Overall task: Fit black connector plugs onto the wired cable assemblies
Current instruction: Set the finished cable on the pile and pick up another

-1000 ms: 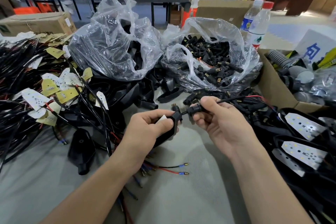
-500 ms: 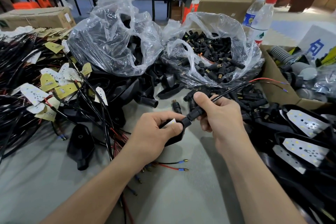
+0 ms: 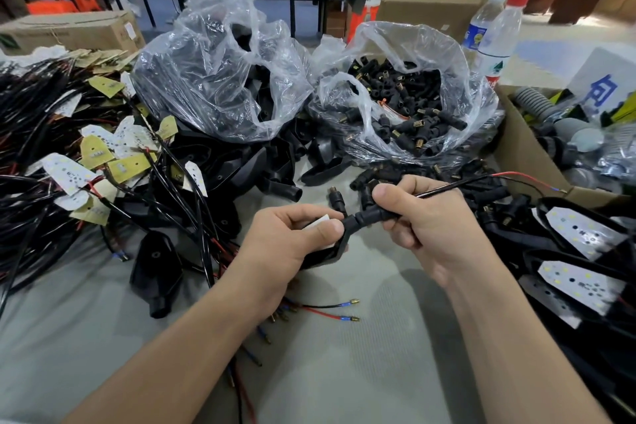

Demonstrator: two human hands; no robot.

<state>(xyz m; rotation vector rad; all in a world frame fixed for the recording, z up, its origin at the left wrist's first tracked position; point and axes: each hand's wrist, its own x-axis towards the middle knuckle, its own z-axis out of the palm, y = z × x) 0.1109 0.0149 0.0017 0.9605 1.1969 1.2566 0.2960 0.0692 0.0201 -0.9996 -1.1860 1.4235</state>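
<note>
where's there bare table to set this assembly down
Two bare patches of table: near left, between the cable pile and the left arm, nearer than the lone black housing; and between it and the right arm, nearer than the loose wires. Crowded: the far side around the plug bag, and the right edge under LED boards.

The left hand grips a black lamp housing with a white board tucked inside. The right hand pinches a black connector plug that touches the housing's neck. A black cable runs right from that hand. Farther off, a clear bag of loose plugs sits on the grey bench.
</note>
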